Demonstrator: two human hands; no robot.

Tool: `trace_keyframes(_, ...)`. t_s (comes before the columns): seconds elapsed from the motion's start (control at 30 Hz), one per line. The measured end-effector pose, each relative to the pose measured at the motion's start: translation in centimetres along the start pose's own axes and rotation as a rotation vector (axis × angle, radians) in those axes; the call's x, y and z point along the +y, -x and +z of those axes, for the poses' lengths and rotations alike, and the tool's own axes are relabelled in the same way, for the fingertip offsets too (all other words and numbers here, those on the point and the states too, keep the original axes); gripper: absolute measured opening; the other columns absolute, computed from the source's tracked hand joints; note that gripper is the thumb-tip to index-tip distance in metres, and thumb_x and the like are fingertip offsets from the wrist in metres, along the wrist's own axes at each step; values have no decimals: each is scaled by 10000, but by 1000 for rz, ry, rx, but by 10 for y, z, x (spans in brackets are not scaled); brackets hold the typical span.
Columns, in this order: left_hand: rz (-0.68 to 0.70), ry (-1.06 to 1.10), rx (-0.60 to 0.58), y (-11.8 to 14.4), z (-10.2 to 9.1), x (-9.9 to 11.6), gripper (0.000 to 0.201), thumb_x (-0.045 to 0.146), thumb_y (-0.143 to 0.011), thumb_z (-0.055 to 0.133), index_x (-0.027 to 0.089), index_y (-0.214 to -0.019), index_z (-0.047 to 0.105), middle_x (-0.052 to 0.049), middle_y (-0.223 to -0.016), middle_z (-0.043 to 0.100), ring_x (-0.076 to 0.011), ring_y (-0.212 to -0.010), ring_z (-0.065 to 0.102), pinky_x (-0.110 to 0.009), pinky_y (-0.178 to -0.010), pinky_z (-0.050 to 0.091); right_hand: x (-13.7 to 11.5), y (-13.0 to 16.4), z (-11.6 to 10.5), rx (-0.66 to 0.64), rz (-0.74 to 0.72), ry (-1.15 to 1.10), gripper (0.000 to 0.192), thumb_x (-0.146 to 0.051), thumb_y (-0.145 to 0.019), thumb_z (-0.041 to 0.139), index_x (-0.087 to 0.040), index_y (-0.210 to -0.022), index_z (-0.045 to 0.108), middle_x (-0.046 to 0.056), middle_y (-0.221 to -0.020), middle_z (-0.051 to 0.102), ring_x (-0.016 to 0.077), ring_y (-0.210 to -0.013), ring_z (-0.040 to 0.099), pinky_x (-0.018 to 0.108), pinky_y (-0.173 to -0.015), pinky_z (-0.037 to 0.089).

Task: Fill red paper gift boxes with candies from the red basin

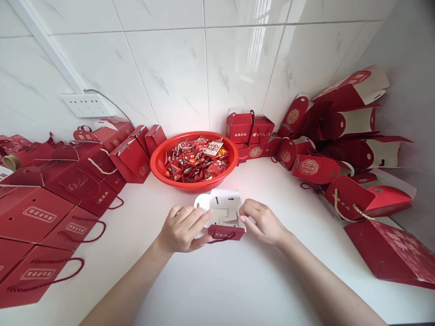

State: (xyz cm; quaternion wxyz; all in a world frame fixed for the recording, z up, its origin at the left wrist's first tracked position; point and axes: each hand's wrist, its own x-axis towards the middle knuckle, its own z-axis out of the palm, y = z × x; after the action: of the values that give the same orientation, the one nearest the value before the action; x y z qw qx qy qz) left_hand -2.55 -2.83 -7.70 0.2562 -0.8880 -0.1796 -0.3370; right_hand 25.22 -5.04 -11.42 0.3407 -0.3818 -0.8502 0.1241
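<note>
A small red paper gift box (227, 232) with a white inside stands on the white table between my hands. Its top is open, and no sweets show inside. A dark red cord handle hangs at its front. My left hand (185, 226) grips the box's left side, fingers over the rounded white flap and thumb near the front panel. On the right side, my right hand (260, 219) pinches the edge of the wall between thumb and fingers. Just behind the box sits a red plastic basket (159, 174) heaped with small red-wrapped sweets (193, 158).
Closed red gift boxes (41, 215) with cord handles are stacked at the left. Open red boxes (353, 154) pile up at the right. Several small boxes (249, 131) stand behind the basket by the tiled wall (166, 68), which carries a socket strip (86, 106).
</note>
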Motion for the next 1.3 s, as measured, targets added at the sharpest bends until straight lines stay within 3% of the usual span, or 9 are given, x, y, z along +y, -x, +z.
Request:
trace_keyframes(0.2,-152,297,-152,2,10,-1,402,383,-953,420,131,-1193,622,-56,-697,629,-200,-645,502,-347,-636,350,-5,1,-1,-6,72,-37,219,-284,-1010,366,-208,-872,519,24,-784,538,148,-658,492,272,-638,403)
trace_keyframes(0.3,-291,561,-208,9,23,6,341,359,-970,380,139,-1077,617,-45,-687,605,-186,-627,502,-325,-636,396,-7,0,1,-49,177,-107,234,-312,-1025,332,-215,-914,514,23,-806,568,147,-649,511,273,-634,418)
trace_keyframes(0.47,-608,990,-231,20,35,16,499,468,-1005,202,165,-861,572,-33,-669,573,-149,-578,508,-270,-558,393,-13,-3,4,-48,282,-234,271,-368,-1040,290,-228,-1004,519,9,-800,578,149,-656,521,279,-646,443)
trace_keyframes(0.6,-712,1020,-289,18,32,19,304,475,-942,435,193,-839,483,34,-592,501,-116,-503,443,-236,-508,348,-20,-7,1,-55,380,-308,264,-429,-1026,333,-236,-1010,512,9,-839,620,160,-715,567,301,-694,479)
trace_keyframes(0.7,-761,1035,-371,13,27,20,375,551,-812,590,217,-909,452,60,-594,528,-125,-507,490,-231,-517,383,-22,-6,-6,-111,457,-359,313,-512,-931,531,-243,-1085,486,11,-900,652,173,-761,600,317,-702,512)
trace_keyframes(0.9,-639,797,-383,10,29,20,376,443,-734,703,229,-943,474,90,-571,550,-106,-459,500,-209,-476,380,-13,-4,-13,-180,299,-404,494,-428,-813,722,-245,-1212,494,57,-1121,633,174,-880,620,308,-757,540)
trace_keyframes(1.03,-507,703,-223,19,37,17,149,306,-845,636,208,-829,525,78,-551,534,-73,-439,465,-196,-471,357,-9,-4,0,-110,228,-316,192,-395,-955,548,-210,-998,578,37,-929,639,143,-749,594,263,-679,491)
trace_keyframes(1.2,-347,645,-154,20,38,17,168,184,-903,543,197,-737,523,61,-534,477,-83,-448,406,-235,-474,303,-14,0,3,-128,76,16,328,-331,-1029,370,-204,-805,573,4,-678,565,129,-571,509,259,-560,387)
trace_keyframes(1.3,-298,645,-189,16,34,22,213,204,-911,524,200,-699,505,57,-526,471,-90,-435,398,-249,-470,304,-17,2,-9,33,61,142,286,-270,-1016,374,-200,-888,620,24,-702,610,144,-588,557,272,-570,420)
